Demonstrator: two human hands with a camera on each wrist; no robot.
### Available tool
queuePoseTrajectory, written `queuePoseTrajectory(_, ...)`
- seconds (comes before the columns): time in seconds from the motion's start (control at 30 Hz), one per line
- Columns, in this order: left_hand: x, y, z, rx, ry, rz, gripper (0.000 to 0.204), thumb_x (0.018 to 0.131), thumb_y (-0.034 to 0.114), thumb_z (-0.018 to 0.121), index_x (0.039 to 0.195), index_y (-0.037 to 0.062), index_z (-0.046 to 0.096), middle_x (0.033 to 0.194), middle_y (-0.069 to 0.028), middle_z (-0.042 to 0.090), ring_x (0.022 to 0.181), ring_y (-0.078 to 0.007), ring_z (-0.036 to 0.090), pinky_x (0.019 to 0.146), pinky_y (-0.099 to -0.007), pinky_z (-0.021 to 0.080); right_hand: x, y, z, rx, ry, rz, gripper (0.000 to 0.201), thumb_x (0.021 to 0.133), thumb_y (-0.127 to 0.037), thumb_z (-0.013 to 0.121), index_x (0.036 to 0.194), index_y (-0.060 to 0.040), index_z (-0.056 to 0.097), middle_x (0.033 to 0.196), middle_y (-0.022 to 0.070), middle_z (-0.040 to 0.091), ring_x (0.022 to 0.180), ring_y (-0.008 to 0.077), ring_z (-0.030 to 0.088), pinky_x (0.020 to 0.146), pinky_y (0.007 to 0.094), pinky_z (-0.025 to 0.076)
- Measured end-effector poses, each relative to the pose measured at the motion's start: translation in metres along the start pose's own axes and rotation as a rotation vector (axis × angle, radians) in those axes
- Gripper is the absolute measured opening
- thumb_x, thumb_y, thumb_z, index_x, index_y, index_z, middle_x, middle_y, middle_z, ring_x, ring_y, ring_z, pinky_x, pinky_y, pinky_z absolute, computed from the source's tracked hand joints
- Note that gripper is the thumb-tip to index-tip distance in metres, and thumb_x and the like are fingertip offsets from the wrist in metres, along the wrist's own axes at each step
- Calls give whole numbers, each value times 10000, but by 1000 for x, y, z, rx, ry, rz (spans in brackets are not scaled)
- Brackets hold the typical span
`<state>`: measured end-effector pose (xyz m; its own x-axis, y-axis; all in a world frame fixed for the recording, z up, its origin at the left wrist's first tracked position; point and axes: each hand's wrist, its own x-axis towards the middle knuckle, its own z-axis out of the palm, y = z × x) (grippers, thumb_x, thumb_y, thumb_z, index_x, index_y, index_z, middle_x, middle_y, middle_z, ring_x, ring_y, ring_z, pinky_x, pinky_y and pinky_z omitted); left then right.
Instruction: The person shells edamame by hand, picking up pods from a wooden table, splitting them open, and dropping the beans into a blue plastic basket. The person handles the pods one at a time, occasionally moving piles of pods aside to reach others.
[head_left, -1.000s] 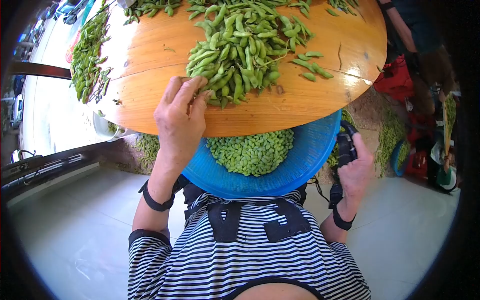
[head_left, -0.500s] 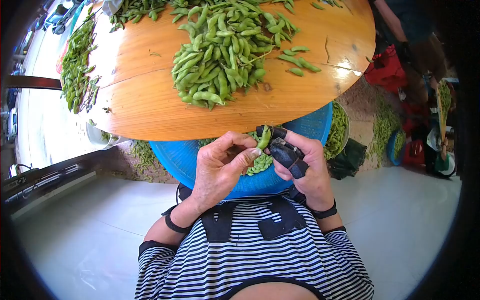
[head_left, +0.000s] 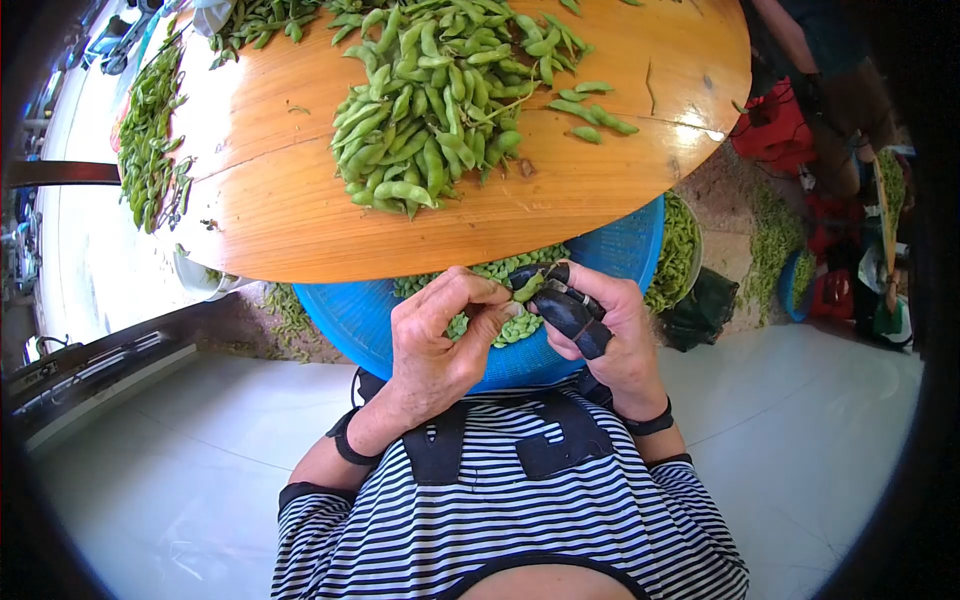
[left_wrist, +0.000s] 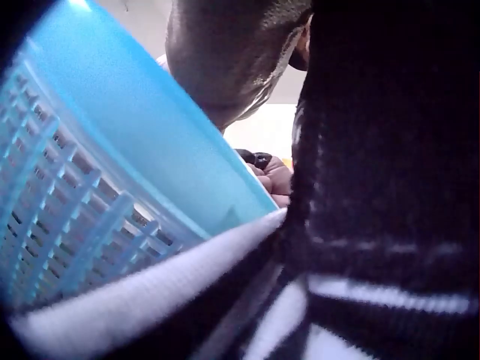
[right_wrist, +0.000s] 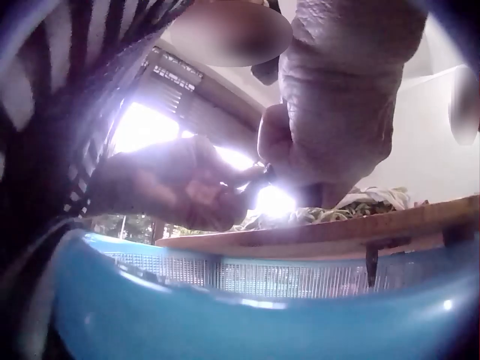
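Round and wooden, the tabletop (head_left: 300,200) fills the upper part of the head view, with a blue basket (head_left: 350,315) tucked under its near edge.

1. Pod position. One edamame pod (head_left: 527,287) sits between both hands, directly above the basket. Half a second ago it stood upright and clear of the fingers; it now lies lower and is partly covered by them.
2. Left hand (head_left: 440,340). Thumb and forefinger are curled together and pinch the pod's near end.
3. Right hand (head_left: 610,330). Its fingers (head_left: 570,310), wearing dark covers, are clamped on the pod's other end.
4. A second ago the left hand lay on the heap of pods (head_left: 430,110) and the right hand hung beside the basket. Both have since come together over it.
5. Judgement: shelling of this pod appears to be in progress. Whether it has split cannot be told.
6. Shelled beans (head_left: 490,270) lie in the basket below the hands.
7. The wrist views show basket wall and striped shirt (head_left: 500,500) only.
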<state>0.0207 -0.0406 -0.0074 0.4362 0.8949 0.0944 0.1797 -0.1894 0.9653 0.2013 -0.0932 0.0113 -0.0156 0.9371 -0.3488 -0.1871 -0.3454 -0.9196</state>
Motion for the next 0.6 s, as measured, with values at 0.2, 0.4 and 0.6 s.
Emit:
queuePoseTrajectory(0.2,2,2,0,28,8,14,150,756,-84,720,852,-12,631,779,-98,647,688,-194,644,610,-278,499,-3,2,-8,53,-49,36,188,794,52,623,976,17,654,742,-29,490,604,28,446,517,203,349)
queuePoseTrajectory(0.4,-3,-9,-1,-309,-69,-150,94,810,-69,700,863,-19,641,792,-82,660,656,-150,624,569,-255,490,-3,-1,-8,-128,-48,-7,238,778,30,640,1014,5,657,755,-19,499,645,42,453,566,206,358)
queuePoseTrajectory(0.6,0,-18,-5,-1026,-240,-643,67,879,35,688,866,-2,633,801,-122,664,578,-145,580,497,-235,424,-6,0,-6,108,-83,92,231,813,26,616,1039,6,656,737,-8,514,609,40,475,528,205,360)
